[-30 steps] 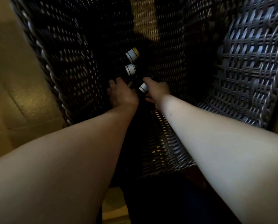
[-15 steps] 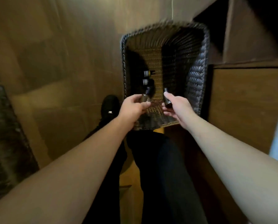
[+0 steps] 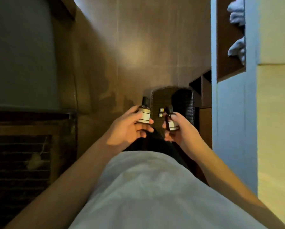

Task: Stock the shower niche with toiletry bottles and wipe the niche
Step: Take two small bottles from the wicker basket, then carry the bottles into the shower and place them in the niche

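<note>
My left hand (image 3: pixel 130 128) grips a small dark amber white-labelled bottle (image 3: pixel 144 113), my right hand (image 3: pixel 181 129) its twin (image 3: pixel 171 123) at three o'clock; light, slick, hold mid-body

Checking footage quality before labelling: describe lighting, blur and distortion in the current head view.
Head view: dim, warm light with a glare patch on the tiled wall; wide-angle bending at the edges; wicker basket soft and dark; bottle in left hand and bottle in right hand fairly readable.
</note>
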Tool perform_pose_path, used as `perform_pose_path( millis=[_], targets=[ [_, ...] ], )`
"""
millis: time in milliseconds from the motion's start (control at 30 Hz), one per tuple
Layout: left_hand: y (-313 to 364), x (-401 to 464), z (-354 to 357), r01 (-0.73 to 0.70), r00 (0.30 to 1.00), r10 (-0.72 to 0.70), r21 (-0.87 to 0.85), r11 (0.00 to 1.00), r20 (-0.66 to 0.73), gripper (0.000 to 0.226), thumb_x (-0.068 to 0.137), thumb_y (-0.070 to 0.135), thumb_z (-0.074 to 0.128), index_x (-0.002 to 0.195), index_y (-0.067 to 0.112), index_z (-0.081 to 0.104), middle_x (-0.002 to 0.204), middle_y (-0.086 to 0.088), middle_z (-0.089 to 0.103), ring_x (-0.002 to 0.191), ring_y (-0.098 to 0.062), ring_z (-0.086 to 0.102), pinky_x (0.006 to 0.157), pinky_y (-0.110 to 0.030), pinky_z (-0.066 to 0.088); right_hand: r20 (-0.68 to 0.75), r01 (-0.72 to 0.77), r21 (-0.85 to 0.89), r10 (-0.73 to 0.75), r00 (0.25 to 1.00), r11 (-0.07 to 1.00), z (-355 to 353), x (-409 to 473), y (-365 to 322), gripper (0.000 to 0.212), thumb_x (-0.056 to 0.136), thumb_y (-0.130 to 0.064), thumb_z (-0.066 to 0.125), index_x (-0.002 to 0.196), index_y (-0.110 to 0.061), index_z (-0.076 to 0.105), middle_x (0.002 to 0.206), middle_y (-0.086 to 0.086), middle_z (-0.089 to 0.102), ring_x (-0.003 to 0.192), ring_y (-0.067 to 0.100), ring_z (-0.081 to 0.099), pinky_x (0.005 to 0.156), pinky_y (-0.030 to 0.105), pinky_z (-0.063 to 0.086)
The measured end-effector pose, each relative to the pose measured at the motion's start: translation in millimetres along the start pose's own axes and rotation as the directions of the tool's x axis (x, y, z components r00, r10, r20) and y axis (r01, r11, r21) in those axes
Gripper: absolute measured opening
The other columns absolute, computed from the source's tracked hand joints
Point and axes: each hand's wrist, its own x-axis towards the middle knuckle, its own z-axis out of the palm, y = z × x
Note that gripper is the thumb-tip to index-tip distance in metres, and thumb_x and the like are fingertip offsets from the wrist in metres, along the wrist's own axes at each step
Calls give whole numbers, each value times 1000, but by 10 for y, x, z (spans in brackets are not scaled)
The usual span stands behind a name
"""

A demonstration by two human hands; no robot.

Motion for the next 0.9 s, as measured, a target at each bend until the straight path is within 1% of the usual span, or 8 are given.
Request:
perform_pose_path(
  millis=[133, 233, 333, 467, 600, 700, 833, 900],
  targets=[
    [204, -626, 357, -282, 956, 293, 224, 933, -18, 39, 102, 16, 43, 132, 41, 51, 94, -17, 68, 76, -26, 66, 61, -33, 49, 192, 154, -136, -127, 973, 979, 208, -488, -294, 34, 97, -14, 47, 130, -12, 46, 81, 6, 58, 60, 18, 53, 59, 32, 48],
    [156, -1027, 513, -400, 906, 419, 202, 894, -60, 36, 101, 19, 44, 131, 35, 56, 98, -16, 71, 80, -26, 68, 66, -33, 52, 334, 232, -293, -128, 934, 928, 213, -703, -481, 52, 85, -7, 57, 135, -17, 43, 89, 6, 61, 68, 18, 60, 72, 37, 56],
    [-21, -1342, 598, -420, 904, 413, -40, 907, -111, 40, 93, 20, 50, 132, 22, 57, 99, -20, 72, 81, -28, 72, 64, -31, 58, 405, 305, -450, -113, 907, 839, 154, -901, -623, 67, 73, -2, 66, 133, -21, 44, 100, 9, 59, 86, 25, 63, 89, 44, 55],
    [-298, -1651, 632, -470, 882, 451, -236, 850, -133, 34, 93, 18, 49, 124, 15, 61, 110, -22, 70, 80, -30, 75, 60, -28, 61, 498, 356, -491, -79, 864, 795, 232, -1042, -664, 59, 87, 13, 60, 134, -18, 44, 107, 11, 61, 84, 24, 67, 77, 35, 59],
    [-504, -1930, 608, -592, 800, 551, -158, 790, -239, 37, 91, 15, 51, 128, 18, 59, 110, -19, 70, 82, -30, 74, 64, -29, 62, 593, 391, -547, 12, 805, 741, 409, -1128, -560, 47, 87, 6, 65, 127, -15, 54, 101, 3, 72, 88, 25, 73, 71, 30, 60],
    [-633, -2170, 555, -634, 749, 580, -91, 768, -320, 39, 88, 12, 57, 126, 20, 59, 107, -17, 72, 84, -31, 74, 67, -31, 62, 631, 423, -603, 81, 771, 676, 642, -1183, -431, 44, 80, -7, 74, 121, -14, 60, 97, 12, 73, 93, 31, 72, 75, 32, 60],
    [-854, -2477, 334, -681, 680, 637, 10, 732, -364, 50, 85, 1, 65, 126, 29, 60, 121, -17, 67, 103, -37, 70, 83, -35, 58, 675, 461, -613, 122, 728, 642, 1007, -1264, -160, 39, 82, -11, 74, 118, -11, 61, 97, 16, 74, 92, 28, 72, 76, 32, 56],
    [-914, -2587, 265, -682, 631, 645, 87, 726, -431, 54, 83, 2, 70, 125, 34, 61, 123, -10, 67, 108, -33, 69, 89, -37, 57, 684, 461, -606, 129, 718, 648, 1154, -1307, -62, 41, 81, -13, 74, 119, -12, 59, 95, 16, 75, 89, 25, 71, 76, 31, 56]
  ],
)
